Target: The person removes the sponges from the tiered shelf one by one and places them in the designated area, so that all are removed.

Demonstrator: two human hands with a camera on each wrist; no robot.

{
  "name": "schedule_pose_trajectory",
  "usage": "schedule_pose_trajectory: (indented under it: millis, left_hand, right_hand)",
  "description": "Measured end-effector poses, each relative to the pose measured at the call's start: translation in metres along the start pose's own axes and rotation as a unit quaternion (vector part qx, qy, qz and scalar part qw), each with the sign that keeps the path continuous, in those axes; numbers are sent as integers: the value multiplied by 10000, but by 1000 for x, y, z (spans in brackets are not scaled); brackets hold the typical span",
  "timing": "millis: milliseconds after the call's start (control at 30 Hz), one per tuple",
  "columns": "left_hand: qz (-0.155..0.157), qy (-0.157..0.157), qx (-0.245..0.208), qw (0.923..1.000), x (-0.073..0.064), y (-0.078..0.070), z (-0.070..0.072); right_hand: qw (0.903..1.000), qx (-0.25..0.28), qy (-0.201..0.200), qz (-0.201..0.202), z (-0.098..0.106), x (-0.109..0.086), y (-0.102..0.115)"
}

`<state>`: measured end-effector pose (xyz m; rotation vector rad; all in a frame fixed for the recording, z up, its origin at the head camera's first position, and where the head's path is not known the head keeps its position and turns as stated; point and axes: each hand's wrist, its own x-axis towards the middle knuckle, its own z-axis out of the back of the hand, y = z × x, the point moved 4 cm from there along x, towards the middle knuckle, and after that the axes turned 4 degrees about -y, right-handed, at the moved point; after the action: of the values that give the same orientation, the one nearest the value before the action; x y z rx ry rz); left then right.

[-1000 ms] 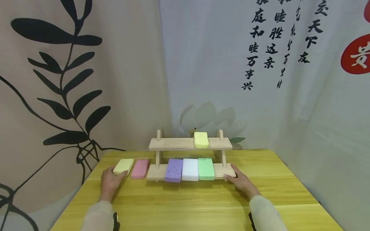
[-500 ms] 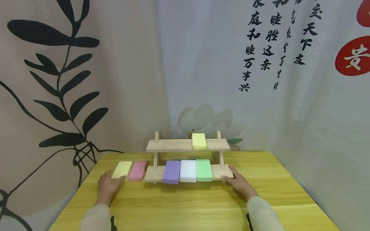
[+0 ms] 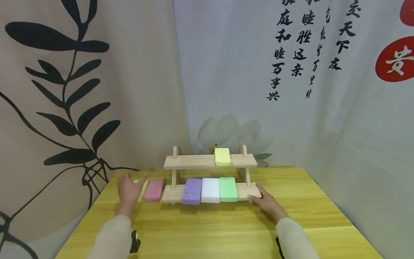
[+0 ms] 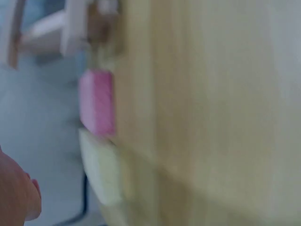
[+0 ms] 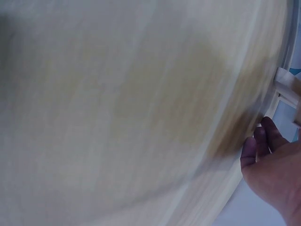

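Observation:
My left hand (image 3: 129, 190) is raised over the pale yellow sponge (image 3: 142, 192), fingers and thumb spread, and partly hides it. In the left wrist view that sponge lies on the table, apart from the hand. The pink sponge (image 3: 154, 190) lies flat just right of it. A two-tier wooden rack (image 3: 191, 162) stands beyond. On its lower board are a purple sponge (image 3: 192, 191), a white sponge (image 3: 210, 190) and a green sponge (image 3: 228, 189), side by side. Another yellow sponge (image 3: 222, 157) leans on the upper board. My right hand (image 3: 269, 204) grips the lower board's right end, thumb in front.
The wooden table (image 3: 200, 230) ends just behind the rack. A cloth backdrop (image 3: 148, 90) with printed leaves and writing hangs behind it. Short upright posts (image 3: 244, 151) rise above the upper board.
My left hand has let go of the pale yellow sponge and lifted slightly up and to the right. My right hand keeps its place at the rack. The head view has shifted a little.

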<state>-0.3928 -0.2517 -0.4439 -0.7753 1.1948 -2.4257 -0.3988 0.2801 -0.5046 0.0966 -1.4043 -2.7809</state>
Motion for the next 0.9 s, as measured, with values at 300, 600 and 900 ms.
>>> schedule_pose_trajectory:
  millis: [300,600,900]
  left_hand:
    - [-384,-179,-509,9978,2,-65,-27]
    - [-755,-216,-694,9945,-18,-128,-70]
    - [-885,213,-756,9930,-45,-176,-117]
  right_hand:
    - [10000,-35,-3,-35,-1,0,-2]
    - [10000,-46,-33,-45,1,0,-4]
    - [10000,-44,14,-17,1,-1,-3]
